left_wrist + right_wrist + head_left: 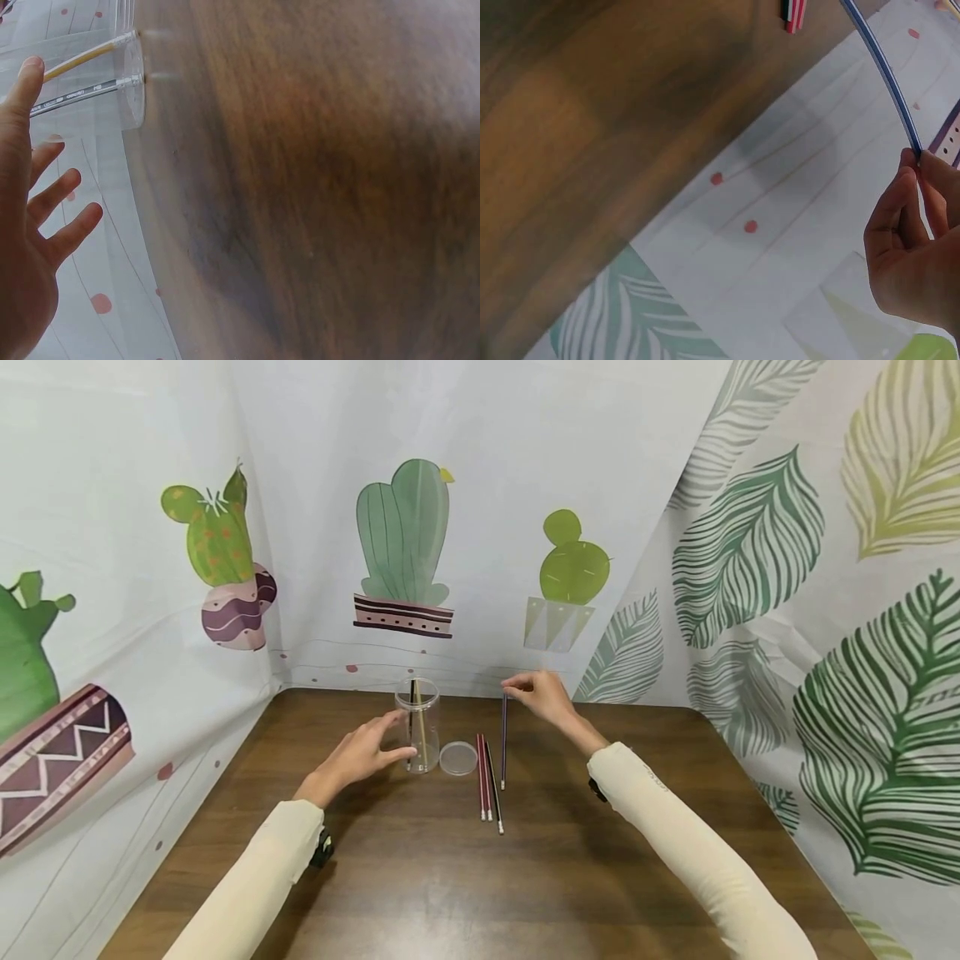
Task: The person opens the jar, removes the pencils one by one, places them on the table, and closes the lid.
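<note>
My right hand (542, 695) pinches the top end of a dark blue pencil (504, 739), which hangs upright with its eraser end down. In the right wrist view, thumb and fingertips close on the end of that pencil (885, 71). My left hand (363, 750) is beside a clear plastic jar (432, 735), fingers spread around its left side; whether they touch it I cannot tell. Inside the jar lean a gold pencil (79, 61) and a black pencil (75, 99). Right of the jar lies its round clear lid (457, 759).
Two red pencils (482, 785) and a black pencil (494, 789) lie side by side on the brown wooden table (420, 885), between the lid and the blue pencil. Behind the table hangs a white cloth (315, 527) printed with cacti and leaves.
</note>
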A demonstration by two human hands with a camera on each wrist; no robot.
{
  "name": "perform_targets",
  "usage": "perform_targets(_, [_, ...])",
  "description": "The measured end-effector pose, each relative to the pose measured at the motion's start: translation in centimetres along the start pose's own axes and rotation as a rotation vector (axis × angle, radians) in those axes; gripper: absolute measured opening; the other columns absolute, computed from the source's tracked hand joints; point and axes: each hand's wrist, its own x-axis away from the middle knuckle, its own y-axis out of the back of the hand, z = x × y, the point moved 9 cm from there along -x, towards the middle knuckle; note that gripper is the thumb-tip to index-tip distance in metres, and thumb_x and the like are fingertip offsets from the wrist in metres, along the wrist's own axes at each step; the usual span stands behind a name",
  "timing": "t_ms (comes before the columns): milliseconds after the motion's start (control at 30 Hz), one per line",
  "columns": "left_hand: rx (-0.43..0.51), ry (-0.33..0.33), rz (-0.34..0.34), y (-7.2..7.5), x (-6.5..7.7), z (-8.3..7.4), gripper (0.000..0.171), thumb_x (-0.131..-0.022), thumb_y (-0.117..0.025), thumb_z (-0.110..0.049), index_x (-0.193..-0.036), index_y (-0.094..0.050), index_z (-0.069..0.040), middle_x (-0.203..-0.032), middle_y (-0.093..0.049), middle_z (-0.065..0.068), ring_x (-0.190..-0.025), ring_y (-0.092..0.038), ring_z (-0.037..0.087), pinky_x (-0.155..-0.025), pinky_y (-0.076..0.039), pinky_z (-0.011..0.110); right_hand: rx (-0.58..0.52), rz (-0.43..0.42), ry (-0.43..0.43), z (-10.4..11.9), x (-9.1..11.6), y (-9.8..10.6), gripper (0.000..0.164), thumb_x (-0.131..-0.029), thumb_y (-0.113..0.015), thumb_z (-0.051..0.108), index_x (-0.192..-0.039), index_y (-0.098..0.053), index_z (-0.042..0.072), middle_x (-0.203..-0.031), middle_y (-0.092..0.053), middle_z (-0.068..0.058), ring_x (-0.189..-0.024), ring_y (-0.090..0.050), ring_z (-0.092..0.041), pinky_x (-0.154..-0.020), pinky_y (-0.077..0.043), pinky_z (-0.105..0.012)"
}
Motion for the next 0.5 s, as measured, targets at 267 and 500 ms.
perform_targets(267, [0.001,-0.003,-0.001,0.0,0.1,-0.2,0.083,-0.091,-0.071,-0.062,-0.155,-0.044,-0.017,-0.153,-0.055,0.010,-0.138,-0.054,0.035,-0.110,-0.044,0.061,-0.027,-0.019,-0.092,-1.8,0.8,-1.0,0.016,-0.099,-0.074,0.017,-0.109,-0.082,0.008,-0.109,-0.079,-0.009,-0.097,-0.076,-0.025,-0.080,-0.060,-0.041])
perform_targets(500, [0.012,-0.004,-0.009,0.1,0.1,-0.2,0.082,-0.092,-0.073,-0.058,-0.155,-0.045,-0.013,-0.152,-0.055,0.010,-0.138,-0.054,0.035,-0.110,-0.044,0.061,-0.046,-0.040,-0.148,-3.1,1.3,-2.0,0.017,-0.098,-0.074,0.018,-0.109,-0.082,0.007,-0.110,-0.079,-0.009,-0.100,-0.075,-0.026,-0.085,-0.060,-0.043])
